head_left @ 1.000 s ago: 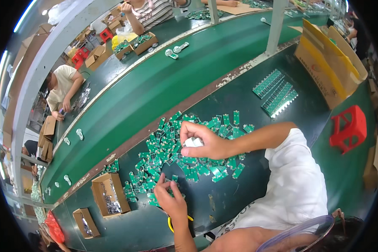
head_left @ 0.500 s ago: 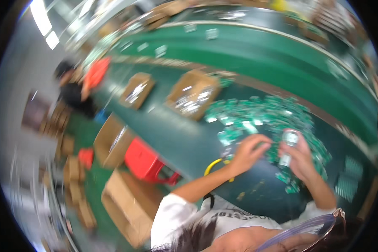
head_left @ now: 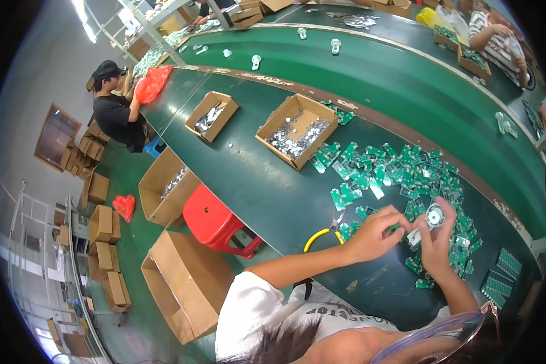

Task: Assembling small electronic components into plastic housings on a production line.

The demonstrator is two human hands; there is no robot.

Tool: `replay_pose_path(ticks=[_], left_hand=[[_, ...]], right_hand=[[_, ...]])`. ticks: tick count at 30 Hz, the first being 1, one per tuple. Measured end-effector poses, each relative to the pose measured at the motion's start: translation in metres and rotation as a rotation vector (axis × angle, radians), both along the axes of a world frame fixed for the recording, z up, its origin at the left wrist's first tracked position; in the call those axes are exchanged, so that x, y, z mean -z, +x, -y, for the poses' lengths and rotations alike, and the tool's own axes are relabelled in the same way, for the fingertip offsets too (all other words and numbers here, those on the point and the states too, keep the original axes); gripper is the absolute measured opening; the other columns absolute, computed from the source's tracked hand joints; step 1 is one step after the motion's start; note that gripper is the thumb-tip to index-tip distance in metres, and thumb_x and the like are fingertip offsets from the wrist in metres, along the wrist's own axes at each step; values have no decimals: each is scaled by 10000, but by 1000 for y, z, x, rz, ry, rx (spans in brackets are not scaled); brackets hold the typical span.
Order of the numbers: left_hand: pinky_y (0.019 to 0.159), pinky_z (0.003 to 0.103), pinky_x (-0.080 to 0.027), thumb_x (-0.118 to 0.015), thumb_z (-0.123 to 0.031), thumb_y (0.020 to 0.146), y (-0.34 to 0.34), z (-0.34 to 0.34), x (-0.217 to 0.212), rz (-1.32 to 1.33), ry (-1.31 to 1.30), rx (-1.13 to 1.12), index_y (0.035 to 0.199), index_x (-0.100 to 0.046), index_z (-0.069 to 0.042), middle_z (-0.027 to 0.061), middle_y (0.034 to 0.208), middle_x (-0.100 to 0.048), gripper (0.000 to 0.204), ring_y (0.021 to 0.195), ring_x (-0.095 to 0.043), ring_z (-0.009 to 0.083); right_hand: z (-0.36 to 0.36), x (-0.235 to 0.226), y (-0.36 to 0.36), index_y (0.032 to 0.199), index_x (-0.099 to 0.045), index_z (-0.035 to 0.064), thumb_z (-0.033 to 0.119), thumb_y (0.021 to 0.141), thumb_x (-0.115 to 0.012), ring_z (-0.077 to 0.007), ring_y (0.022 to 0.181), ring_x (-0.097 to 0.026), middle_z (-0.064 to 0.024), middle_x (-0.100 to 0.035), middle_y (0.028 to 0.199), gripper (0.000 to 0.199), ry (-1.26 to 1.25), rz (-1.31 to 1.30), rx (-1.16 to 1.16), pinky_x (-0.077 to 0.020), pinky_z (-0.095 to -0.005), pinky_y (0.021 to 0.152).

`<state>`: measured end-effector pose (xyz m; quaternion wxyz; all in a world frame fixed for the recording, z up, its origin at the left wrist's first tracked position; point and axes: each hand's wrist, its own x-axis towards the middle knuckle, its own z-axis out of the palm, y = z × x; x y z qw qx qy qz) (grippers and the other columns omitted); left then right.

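Observation:
My right hand (head_left: 438,246) is closed round a white plastic housing (head_left: 434,215) with a round, ring-shaped head, which faces up above the fingers. Its narrower white end shows low between the two hands. Close on the left, my left hand (head_left: 379,235) has its fingers curled and pinched together, the tips near that narrow end. Whatever those fingertips hold is too small or hidden. Under and beyond both hands spreads a heap of green circuit boards (head_left: 400,170). Cutting pliers with yellow handles (head_left: 319,238) lie left of my left hand.
Cardboard trays of small metallic parts (head_left: 294,136) stand farther left on the dark green table (head_left: 242,182). Board panels (head_left: 500,276) lie at right. Beyond runs a green conveyor (head_left: 370,67) carrying several white housings. A red stool (head_left: 209,212) and boxes stand left; other people work farther off.
My left hand has moved right, toward the housing. The housing in my right hand has shifted right and its round head now faces up. The view has steadied.

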<state>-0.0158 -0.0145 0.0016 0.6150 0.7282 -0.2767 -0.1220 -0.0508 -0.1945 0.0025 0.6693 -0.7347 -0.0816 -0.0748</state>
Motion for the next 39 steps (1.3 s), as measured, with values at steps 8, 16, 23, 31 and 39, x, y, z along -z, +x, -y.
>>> replay_pose_path(ticks=[8, 16, 23, 31, 39], left_hand=[[562, 326, -485, -691, -127, 768, -13, 8, 14, 702, 191, -279, 905, -587, -64, 74, 873, -506, 183, 707, -586, 232], [489, 336, -483, -706, -116, 713, -16, 7, 13, 666, 260, -318, 895, -581, -41, 77, 870, -520, 233, 666, -600, 234], [483, 322, -482, -711, -92, 693, -7, 5, 9, 775, 222, -406, 881, -573, -37, 87, 868, -532, 240, 629, -591, 224], [478, 307, -481, -717, -75, 745, -10, 4, 7, 732, 133, -319, 905, -584, -52, 85, 911, -536, 209, 618, -597, 199], [677, 336, -472, -664, -50, 788, -3, 5, 5, 343, 6, -201, 942, -590, -38, 125, 933, -556, 171, 822, -571, 277]], right_hand=[[-7, -3, -10, 1318, -295, 27, -3, 933, -425, -150, 793, -541, -122, -538, 939, 408, -155, 75, -10, -454, -297, 705], [-11, -12, -6, 1282, -446, 57, -87, 859, -468, -317, 700, -551, -182, -565, 888, 447, -572, 513, -128, -445, -385, 597], [-15, -19, -5, 1179, -581, 52, -62, 799, -567, -300, 702, -544, -159, -572, 869, 397, -638, 374, -59, -438, -370, 611], [-1, -22, -5, 876, -674, 41, 53, 760, -709, -199, 691, -555, -82, -602, 801, 122, -480, 90, 9, -429, -302, 609], [11, -22, 6, 834, -623, -8, 39, 801, -680, -117, 724, -561, -52, -627, 793, 81, -164, -115, -134, -421, -259, 641]])
